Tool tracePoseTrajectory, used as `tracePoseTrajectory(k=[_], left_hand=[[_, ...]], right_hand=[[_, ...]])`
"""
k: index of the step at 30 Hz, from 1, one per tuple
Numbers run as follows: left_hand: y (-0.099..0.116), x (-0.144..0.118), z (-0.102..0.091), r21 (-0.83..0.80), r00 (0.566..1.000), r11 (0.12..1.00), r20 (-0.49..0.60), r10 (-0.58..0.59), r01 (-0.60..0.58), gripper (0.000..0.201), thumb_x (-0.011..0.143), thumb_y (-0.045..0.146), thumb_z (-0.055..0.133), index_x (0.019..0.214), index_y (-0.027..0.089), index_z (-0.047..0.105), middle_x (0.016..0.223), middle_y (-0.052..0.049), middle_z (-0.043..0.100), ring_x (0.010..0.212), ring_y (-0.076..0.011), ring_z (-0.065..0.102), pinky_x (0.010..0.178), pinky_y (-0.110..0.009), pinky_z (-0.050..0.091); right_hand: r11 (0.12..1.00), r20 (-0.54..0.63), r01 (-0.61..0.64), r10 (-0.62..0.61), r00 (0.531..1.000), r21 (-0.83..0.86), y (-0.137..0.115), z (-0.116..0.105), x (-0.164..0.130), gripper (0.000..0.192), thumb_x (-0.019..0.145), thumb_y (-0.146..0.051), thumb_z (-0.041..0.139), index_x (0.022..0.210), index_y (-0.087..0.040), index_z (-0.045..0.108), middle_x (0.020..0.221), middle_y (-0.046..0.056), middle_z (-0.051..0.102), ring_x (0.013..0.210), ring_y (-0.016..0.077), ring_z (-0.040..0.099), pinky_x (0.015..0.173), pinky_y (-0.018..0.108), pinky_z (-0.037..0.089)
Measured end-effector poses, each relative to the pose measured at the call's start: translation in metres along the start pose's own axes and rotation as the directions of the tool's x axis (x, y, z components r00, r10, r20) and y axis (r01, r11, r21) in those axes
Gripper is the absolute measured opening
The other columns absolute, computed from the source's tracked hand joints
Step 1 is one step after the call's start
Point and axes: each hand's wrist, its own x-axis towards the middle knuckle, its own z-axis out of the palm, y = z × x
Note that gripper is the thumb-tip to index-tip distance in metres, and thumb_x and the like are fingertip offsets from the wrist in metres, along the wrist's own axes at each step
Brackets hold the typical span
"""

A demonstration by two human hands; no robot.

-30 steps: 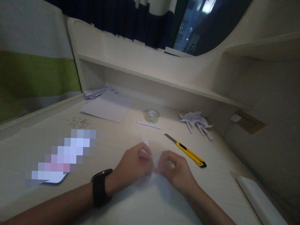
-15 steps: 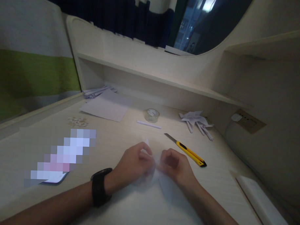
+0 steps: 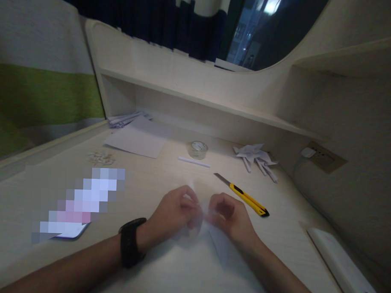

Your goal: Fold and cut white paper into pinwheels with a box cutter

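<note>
My left hand (image 3: 180, 210), with a black watch on its wrist, pinches a white piece of paper (image 3: 218, 246) low over the desk. On the other side my right hand (image 3: 230, 216) is closed on the same paper, its fingertips close to those of the left. Parts of the paper stick out above and below the hands; blur and the fingers hide its full shape. A yellow box cutter (image 3: 248, 199) with its blade out lies just beyond my right hand. Farther off are a thin white paper stick (image 3: 194, 162) and a roll of clear tape (image 3: 198, 150).
Paper pinwheels (image 3: 254, 155) on rolled sticks lie at the back right. White sheets (image 3: 140, 136) and rolled paper sticks (image 3: 126, 118) are at the back left, near a pile of small pale bits (image 3: 101, 158). A phone (image 3: 73, 231) lies left; a white bar-shaped object (image 3: 342, 262) is right.
The hands stay almost in the same place. The lower flap of paper under the right hand has shifted slightly.
</note>
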Motion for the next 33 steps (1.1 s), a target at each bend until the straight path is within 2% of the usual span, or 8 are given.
tracePoseTrajectory(k=[11,15,18,22,30,32,33], left_hand=[[-0.003,0.001,0.000,-0.040,1.000,0.999,0.000,0.005,-0.005,0.018,0.068,0.018,0.065,0.075,0.020,0.048,0.063,0.000,0.068,0.042,-0.0135,0.059,0.039,-0.022,0.045],[-0.003,-0.001,0.002,-0.062,1.000,0.998,0.008,-0.019,0.019,0.018,0.069,0.018,0.064,0.076,0.020,0.047,0.058,0.002,0.066,0.040,-0.0126,0.057,0.038,-0.022,0.045],[-0.003,-0.003,0.004,-0.062,1.000,0.998,0.008,0.012,-0.012,0.018,0.071,0.018,0.064,0.076,0.020,0.047,0.052,0.004,0.063,0.039,-0.0128,0.056,0.037,-0.020,0.043],[-0.003,-0.003,0.004,-0.042,0.999,0.998,0.004,0.053,-0.053,0.016,0.072,0.019,0.063,0.077,0.020,0.048,0.054,0.004,0.063,0.041,-0.0128,0.058,0.037,-0.019,0.042],[0.004,-0.008,0.003,0.165,0.989,0.976,-0.019,0.145,-0.140,0.013,0.076,0.026,0.063,0.082,0.020,0.052,0.071,0.001,0.069,0.045,-0.0107,0.060,0.041,-0.018,0.041],[0.009,-0.011,0.000,0.275,0.971,0.944,-0.102,0.217,-0.182,0.013,0.076,0.028,0.063,0.082,0.020,0.054,0.068,0.002,0.065,0.043,-0.0087,0.054,0.041,-0.018,0.037],[0.012,-0.012,-0.002,0.335,0.946,0.920,-0.178,0.272,-0.202,0.014,0.075,0.029,0.063,0.082,0.020,0.055,0.064,0.004,0.062,0.042,-0.0082,0.050,0.041,-0.019,0.035]], right_hand=[[0.998,-0.040,0.056,-0.055,0.998,0.025,-0.003,0.002,-0.002,0.020,0.065,-0.015,0.074,0.072,-0.018,0.056,0.073,-0.002,0.056,0.068,0.0119,0.053,0.064,0.024,0.042],[0.998,-0.074,0.054,-0.053,0.996,0.010,-0.004,0.003,-0.002,0.018,0.066,-0.016,0.074,0.071,-0.018,0.056,0.072,-0.001,0.056,0.068,0.0121,0.053,0.063,0.024,0.043],[0.999,-0.092,0.028,-0.030,0.995,-0.023,-0.004,0.003,-0.001,0.019,0.064,-0.015,0.075,0.069,-0.018,0.056,0.070,-0.002,0.056,0.066,0.0119,0.054,0.062,0.024,0.043],[0.999,-0.102,0.013,-0.018,0.995,-0.047,-0.002,0.002,0.001,0.020,0.061,-0.012,0.075,0.067,-0.018,0.056,0.068,-0.003,0.056,0.064,0.0114,0.053,0.061,0.023,0.043],[0.993,-0.089,0.057,-0.066,0.994,-0.102,-0.005,0.001,-0.002,0.017,0.068,-0.017,0.073,0.069,-0.018,0.056,0.068,-0.002,0.056,0.064,0.0115,0.053,0.061,0.023,0.043],[0.992,-0.084,0.084,-0.092,0.992,-0.092,-0.006,-0.002,-0.002,0.017,0.070,-0.020,0.072,0.070,-0.018,0.055,0.069,-0.002,0.055,0.065,0.0116,0.053,0.062,0.023,0.044],[0.991,-0.086,0.103,-0.109,0.990,-0.081,-0.007,-0.004,-0.001,0.017,0.070,-0.021,0.072,0.070,-0.018,0.055,0.070,-0.001,0.055,0.066,0.0118,0.053,0.063,0.024,0.045]])
